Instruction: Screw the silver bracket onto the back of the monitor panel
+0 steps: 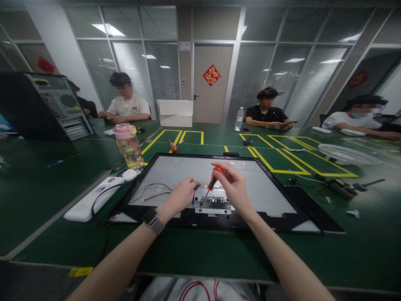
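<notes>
A large flat screen panel (pixel 269 192) with a black frame lies back side up on the green table before me. Near its front edge sits a metal bracket (pixel 216 205) with several holes. My right hand (pixel 233 184) pinches the orange and black handle of a screwdriver (pixel 213 180), tilted with its tip down at the bracket. At the bracket's left upper corner my left hand (pixel 181 194) presses with its fingers closed together; what lies under the fingertips is hidden. Thin wires (pixel 150 189) curve over the panel left of that hand.
Left of the panel are a white power bank (pixel 94 198), a pink-lidded bottle (pixel 128 146) and a computer case (pixel 46 106). A second small screwdriver (pixel 173 146) lies behind it. To the right are a black slab (pixel 313 209) and a tool (pixel 341 188). Several people sit across the table.
</notes>
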The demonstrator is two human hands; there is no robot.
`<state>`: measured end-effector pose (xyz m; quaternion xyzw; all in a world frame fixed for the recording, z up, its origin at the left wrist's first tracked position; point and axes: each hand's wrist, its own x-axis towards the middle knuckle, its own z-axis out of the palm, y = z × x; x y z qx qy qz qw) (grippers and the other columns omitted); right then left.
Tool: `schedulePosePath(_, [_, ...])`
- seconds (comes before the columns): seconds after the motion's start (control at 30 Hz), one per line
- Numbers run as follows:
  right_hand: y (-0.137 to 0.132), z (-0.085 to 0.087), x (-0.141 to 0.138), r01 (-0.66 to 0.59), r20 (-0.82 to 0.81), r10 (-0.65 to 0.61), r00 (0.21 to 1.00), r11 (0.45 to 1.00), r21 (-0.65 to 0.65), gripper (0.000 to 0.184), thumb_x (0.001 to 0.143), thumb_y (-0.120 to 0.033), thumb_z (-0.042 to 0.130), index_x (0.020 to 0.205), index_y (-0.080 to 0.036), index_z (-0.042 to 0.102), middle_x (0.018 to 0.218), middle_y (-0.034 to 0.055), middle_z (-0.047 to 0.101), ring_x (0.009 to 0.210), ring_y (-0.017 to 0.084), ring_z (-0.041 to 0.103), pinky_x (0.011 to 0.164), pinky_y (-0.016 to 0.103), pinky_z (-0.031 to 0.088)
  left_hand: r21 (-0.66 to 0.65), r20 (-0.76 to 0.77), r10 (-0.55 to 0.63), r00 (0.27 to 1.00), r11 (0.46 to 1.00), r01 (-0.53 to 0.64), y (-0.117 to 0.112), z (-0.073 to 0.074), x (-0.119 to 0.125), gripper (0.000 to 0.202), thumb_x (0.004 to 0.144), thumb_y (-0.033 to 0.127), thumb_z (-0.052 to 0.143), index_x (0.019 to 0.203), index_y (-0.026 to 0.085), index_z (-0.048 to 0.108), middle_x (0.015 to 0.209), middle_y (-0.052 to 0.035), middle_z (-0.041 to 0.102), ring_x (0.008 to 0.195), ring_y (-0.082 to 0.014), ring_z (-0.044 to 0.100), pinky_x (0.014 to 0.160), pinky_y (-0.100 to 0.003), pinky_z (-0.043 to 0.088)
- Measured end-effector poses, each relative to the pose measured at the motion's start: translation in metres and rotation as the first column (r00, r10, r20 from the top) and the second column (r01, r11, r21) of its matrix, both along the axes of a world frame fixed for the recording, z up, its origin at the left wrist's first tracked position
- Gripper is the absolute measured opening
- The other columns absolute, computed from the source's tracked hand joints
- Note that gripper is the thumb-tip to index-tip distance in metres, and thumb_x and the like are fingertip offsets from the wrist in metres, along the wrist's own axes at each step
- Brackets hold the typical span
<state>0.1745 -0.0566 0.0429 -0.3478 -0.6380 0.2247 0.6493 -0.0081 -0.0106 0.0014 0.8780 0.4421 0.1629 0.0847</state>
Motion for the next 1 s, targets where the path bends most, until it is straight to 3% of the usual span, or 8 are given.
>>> schedulePosePath(0.07, [0.0002, -0.0005, 0.0003, 0.029, 0.015, -0.029, 0.999, 0.999, 0.020, 0.017, 0.085, -0.027, 0.066, 0.099, -0.027, 0.075, 0.088, 0.0033, 0.062, 0.080, 0.018, 0.062, 0.073, 0.034, 0.052, -0.007, -0.006, 0.002, 1.000, 1.000, -0.002, -0.0004, 0.0011, 0.0002, 0.039, 0.089, 0.007, 0.036, 0.116, 0.016, 0.063, 0.104, -0.0086, 0.058, 0.098, -0.0187, 0.059, 0.095, -0.032, 0.047])
schedulePosePath(0.17, [-0.0018, 0.0005, 0.0012, 0.021, 0.059, -0.024, 0.998, 0.998, 0.053, 0.024, 0.093, -0.026, 0.054, 0.110, -0.029, 0.072, 0.092, 0.0044, 0.063, 0.085, 0.018, 0.063, 0.079, 0.037, 0.052, -0.004, 0.005, 0.003, 1.000, 1.000, -0.003, -0.0001, 0.0004, -0.0002, 0.040, 0.089, 0.006, 0.036, 0.115, 0.017, 0.064, 0.105, -0.0085, 0.058, 0.098, -0.0185, 0.059, 0.095, -0.032, 0.047])
schedulePosePath(0.33, [-0.0037, 0.0020, 0.0010, -0.097, 0.057, 0.095, 0.994, 0.995, 0.032, 0.034, 0.097, -0.025, 0.046, 0.125, -0.032, 0.063, 0.113, 0.0060, 0.069, 0.098, 0.020, 0.067, 0.090, 0.042, 0.053, 0.017, 0.022, -0.015, 1.000, 1.000, 0.015, 0.0009, -0.0029, -0.0014, 0.040, 0.089, 0.006, 0.035, 0.115, 0.016, 0.064, 0.104, -0.0086, 0.058, 0.097, -0.0186, 0.059, 0.094, -0.032, 0.048])
schedulePosePath(0.57, [-0.0005, 0.0004, -0.0013, 0.017, -0.002, -0.017, 1.000, 0.999, 0.050, 0.017, 0.083, -0.024, 0.069, 0.098, -0.028, 0.075, 0.092, 0.0037, 0.063, 0.084, 0.018, 0.061, 0.077, 0.034, 0.052, 0.012, -0.004, -0.006, 1.000, 1.000, 0.006, 0.0008, -0.0011, -0.0006, 0.040, 0.089, 0.006, 0.036, 0.116, 0.016, 0.064, 0.104, -0.0090, 0.058, 0.095, -0.0191, 0.059, 0.093, -0.033, 0.048])
schedulePosePath(0.7, [-0.0009, 0.0007, 0.0003, 0.062, 0.046, -0.066, 0.997, 0.995, 0.078, 0.020, 0.091, -0.026, 0.058, 0.103, -0.027, 0.074, 0.089, 0.0041, 0.062, 0.085, 0.018, 0.061, 0.078, 0.036, 0.051, 0.014, -0.010, -0.007, 1.000, 1.000, 0.007, 0.0016, -0.0022, -0.0007, 0.040, 0.090, 0.006, 0.035, 0.117, 0.015, 0.063, 0.104, -0.0091, 0.057, 0.095, -0.0191, 0.059, 0.093, -0.033, 0.047])
schedulePosePath(0.87, [-0.0021, -0.0001, 0.0017, -0.075, 0.058, 0.072, 0.996, 0.997, 0.036, 0.033, 0.097, -0.026, 0.044, 0.125, -0.030, 0.063, 0.110, 0.0062, 0.069, 0.098, 0.020, 0.066, 0.089, 0.041, 0.053, 0.020, -0.021, -0.001, 1.000, 1.000, 0.001, 0.0013, -0.0028, -0.0007, 0.039, 0.090, 0.007, 0.036, 0.115, 0.016, 0.064, 0.103, -0.0089, 0.057, 0.095, -0.0189, 0.059, 0.092, -0.032, 0.047])
schedulePosePath(1.0, [-0.0018, -0.0007, -0.0004, -0.080, -0.008, 0.080, 0.997, 0.997, -0.011, 0.030, 0.093, -0.027, 0.053, 0.120, -0.029, 0.066, 0.108, 0.0059, 0.071, 0.095, 0.020, 0.068, 0.088, 0.041, 0.054, 0.018, -0.019, 0.005, 1.000, 1.000, -0.005, 0.0003, -0.0015, -0.0004, 0.039, 0.090, 0.007, 0.036, 0.117, 0.015, 0.063, 0.103, -0.0094, 0.057, 0.094, -0.0190, 0.059, 0.091, -0.033, 0.047])
